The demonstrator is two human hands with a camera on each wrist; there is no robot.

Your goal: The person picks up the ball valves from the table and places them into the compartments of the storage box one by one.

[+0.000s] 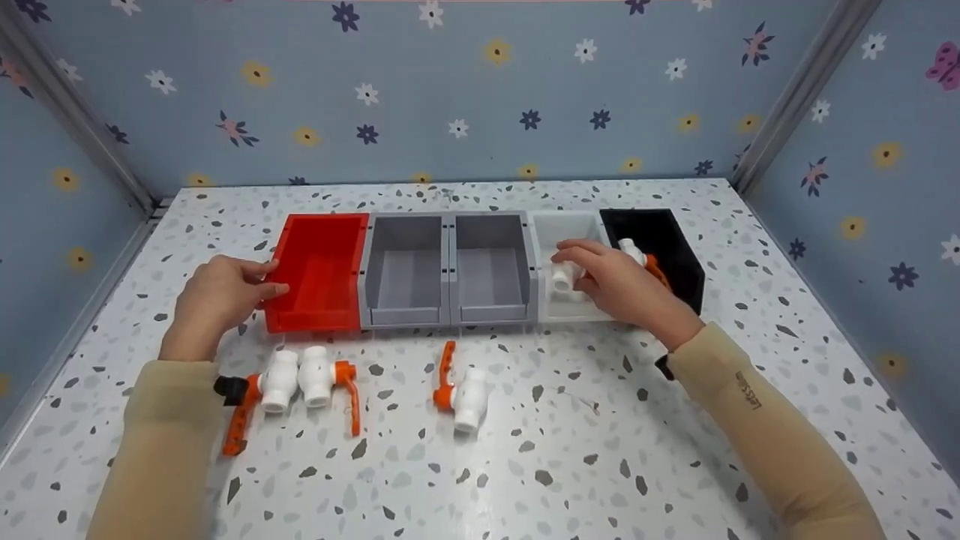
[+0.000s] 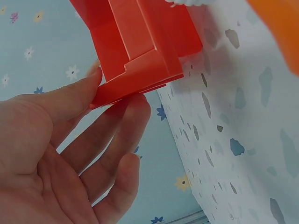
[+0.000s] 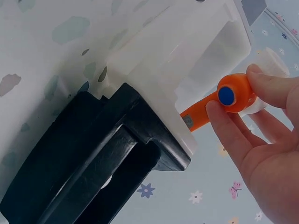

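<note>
My left hand (image 1: pixel 217 300) grips the left wall of the red bin (image 1: pixel 319 274), thumb on the inner side and fingers outside, as the left wrist view also shows. Over the white bin (image 1: pixel 577 318), my right hand (image 1: pixel 626 289) holds a white ball valve (image 1: pixel 562 276) between thumb and fingers. In the right wrist view, the valve's orange handle (image 3: pixel 201 114) points down past the white bin's wall, and a blue cap marks its hub. Another ball valve (image 1: pixel 628 246) lies inside the black bin (image 1: pixel 686 259), partly covered by my right hand.
Two grey bins (image 1: pixel 409 315) stand between the red and white ones, all in one row. Two ball valves (image 1: pixel 280 382) lie side by side in front of the red bin. A third valve (image 1: pixel 471 401) lies nearer the middle of the speckled table (image 1: pixel 570 480). Flowered walls enclose the table.
</note>
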